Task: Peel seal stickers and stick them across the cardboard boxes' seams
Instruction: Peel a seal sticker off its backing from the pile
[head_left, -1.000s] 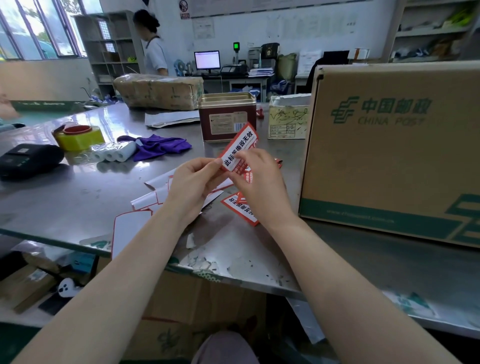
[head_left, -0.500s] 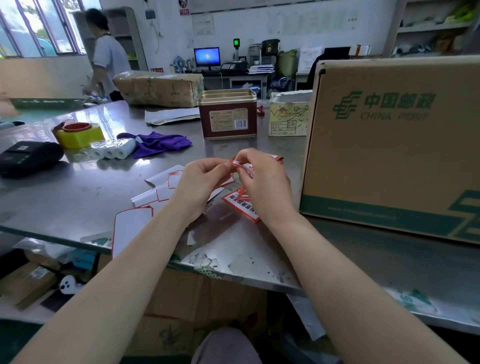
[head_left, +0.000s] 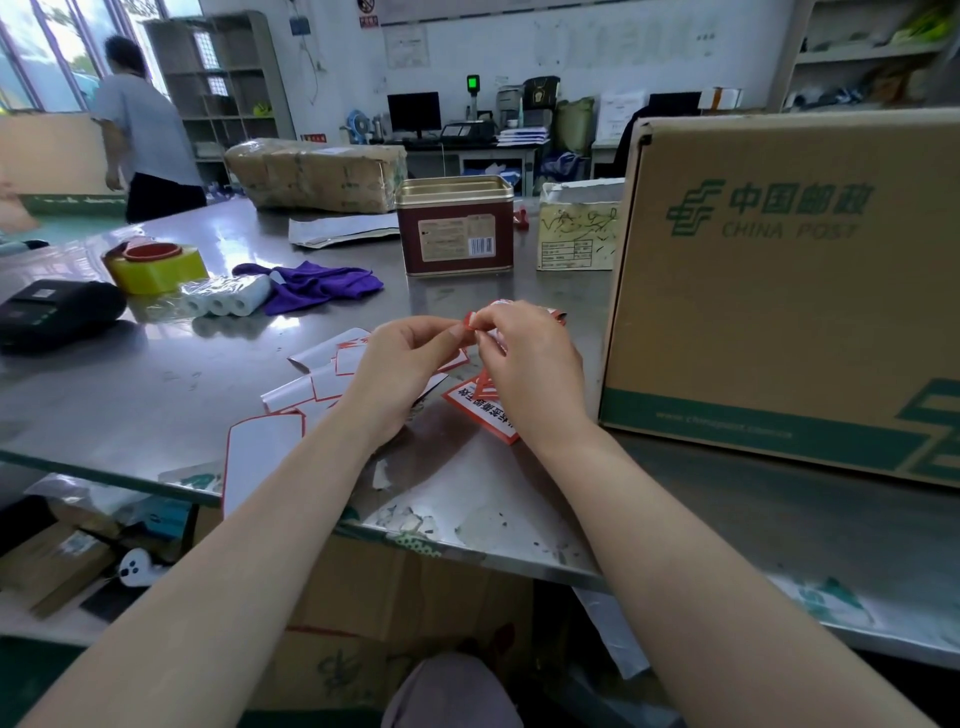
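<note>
At the middle of the steel table (head_left: 130, 395), the left hand (head_left: 400, 371) and right hand (head_left: 530, 364) meet fingertip to fingertip, both pinching one seal sticker (head_left: 475, 325), red-edged and bent over between them so little of its face shows. Just below the right hand, at about six o'clock from the pinch, another red-and-white sticker (head_left: 480, 410) with black characters lies flat. Bare white backing sheets (head_left: 322, 379) spread toward eight o'clock. The large cardboard box (head_left: 789, 291) with green printing stands at three o'clock, near the right hand.
</note>
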